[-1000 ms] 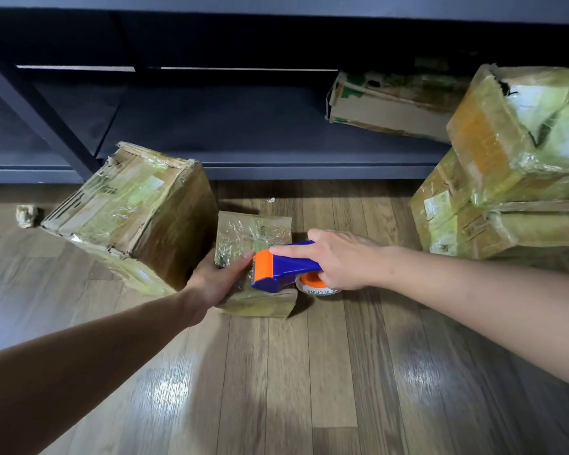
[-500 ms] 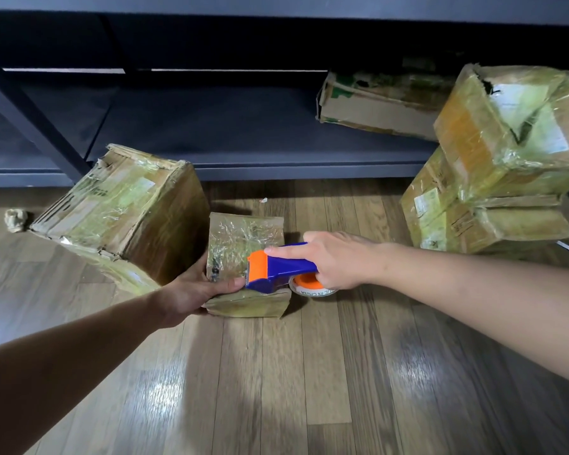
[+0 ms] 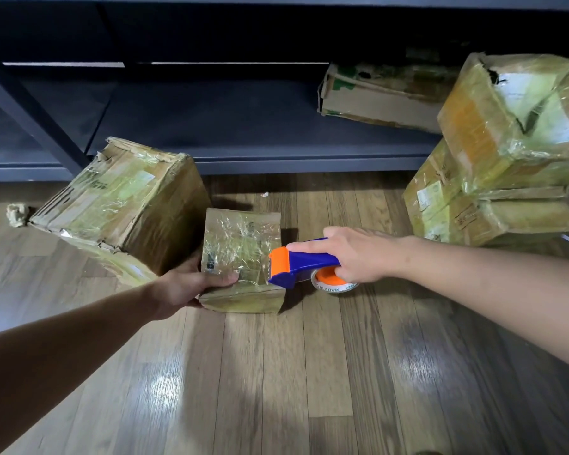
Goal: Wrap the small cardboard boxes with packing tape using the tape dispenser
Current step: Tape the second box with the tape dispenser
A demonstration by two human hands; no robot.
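A small cardboard box (image 3: 240, 244), its top covered in crinkled clear tape, lies on the wooden floor in the middle. My left hand (image 3: 191, 285) grips its near left corner, thumb on the top face. My right hand (image 3: 352, 254) holds the blue and orange tape dispenser (image 3: 296, 262) by its handle. The dispenser's orange head rests on the box's right edge, and its tape roll (image 3: 334, 284) sits just right of the box above the floor.
A larger taped box (image 3: 122, 205) leans tilted just left of the small one. Two taped boxes are stacked at the right (image 3: 513, 126) (image 3: 480, 211). A flattened carton (image 3: 375, 93) lies on the dark low shelf (image 3: 243, 159). A crumpled scrap (image 3: 17, 214) lies far left.
My left hand slid down from the box's left side to its near left corner. The dispenser stayed at the box's right edge; the view shifted slightly.
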